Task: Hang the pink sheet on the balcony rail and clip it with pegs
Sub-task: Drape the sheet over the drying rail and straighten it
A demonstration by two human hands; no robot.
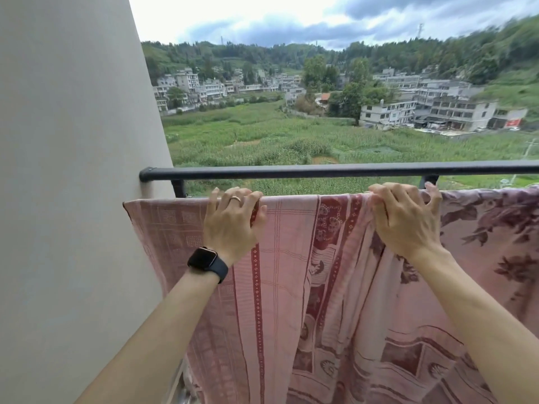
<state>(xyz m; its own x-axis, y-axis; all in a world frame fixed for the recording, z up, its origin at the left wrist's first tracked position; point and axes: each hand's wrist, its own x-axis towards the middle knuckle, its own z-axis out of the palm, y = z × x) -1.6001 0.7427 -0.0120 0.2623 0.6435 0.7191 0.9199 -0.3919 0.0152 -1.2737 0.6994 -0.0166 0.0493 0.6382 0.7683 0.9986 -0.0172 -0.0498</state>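
Head view. Pink sheet (291,272): draped over a bar just below the black rail (320,171), hanging down toward us. Our left hand (233,220), fingers curled over the sheet's top edge, sits below the rail's wall end; our right hand (405,220) pinches a bunched fold further along. Watch (207,264) on the left wrist; no writing readable. A plain wall (73,170) meets the rail's end; fields and buildings lie beyond the rail.
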